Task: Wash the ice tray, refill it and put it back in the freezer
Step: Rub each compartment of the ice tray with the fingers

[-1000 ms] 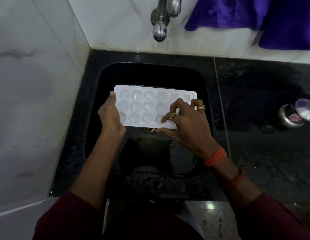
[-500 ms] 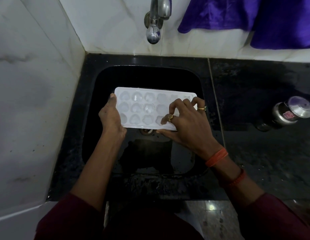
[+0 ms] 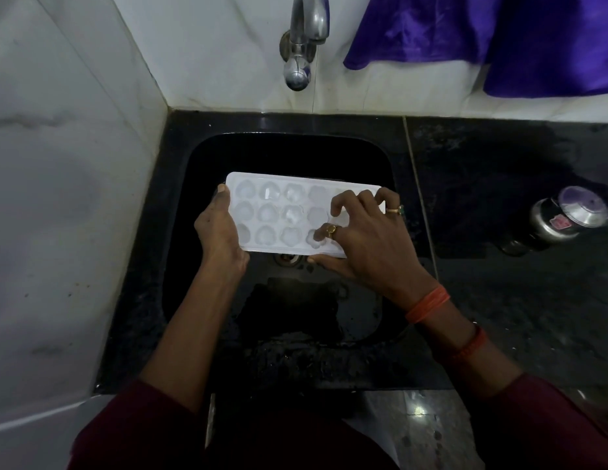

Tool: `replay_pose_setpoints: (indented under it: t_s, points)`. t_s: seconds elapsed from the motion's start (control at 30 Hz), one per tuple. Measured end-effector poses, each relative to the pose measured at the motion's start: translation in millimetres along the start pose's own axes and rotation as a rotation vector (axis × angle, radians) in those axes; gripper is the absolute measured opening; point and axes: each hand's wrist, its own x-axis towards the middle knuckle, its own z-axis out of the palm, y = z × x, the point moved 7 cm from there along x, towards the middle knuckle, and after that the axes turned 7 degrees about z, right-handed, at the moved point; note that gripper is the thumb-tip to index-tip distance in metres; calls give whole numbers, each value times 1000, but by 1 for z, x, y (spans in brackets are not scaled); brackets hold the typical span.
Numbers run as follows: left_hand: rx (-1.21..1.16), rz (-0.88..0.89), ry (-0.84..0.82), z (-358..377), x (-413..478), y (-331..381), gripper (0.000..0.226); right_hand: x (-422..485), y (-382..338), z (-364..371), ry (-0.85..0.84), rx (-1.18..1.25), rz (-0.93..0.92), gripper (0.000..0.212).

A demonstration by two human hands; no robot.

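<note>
Head view: tray [image 3: 279, 212] over the black sink [image 3: 262, 154], left hand [image 3: 217, 232] gripping its 9 o'clock end, right hand [image 3: 367, 242] pinching the 3 o'clock end with curled fingers [image 3: 341, 202]. Dark, perhaps wet surface [image 3: 499, 283] holds a tin [image 3: 560, 220] at 3 o'clock; tap [image 3: 304, 39] at 12.

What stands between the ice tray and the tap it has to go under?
Nothing visible. The left hand and right hand hold the ice tray over the sink; only open space lies between it and the tap.
</note>
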Motion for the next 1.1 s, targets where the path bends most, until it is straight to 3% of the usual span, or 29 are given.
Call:
replay_pose_setpoints:
  t_s: [0.37,0.73,1.1]
  points:
    - [-1,6,19,-11,2,-1,36,0,-8,-8,56,1,-13,55]
    - [-27,-2,17,-16,2,0,35,1,-14,-1,-48,-75,-19,54]
    - [-28,-4,12,-17,4,1,33,1,-22,0,-58,-65,-52,36]
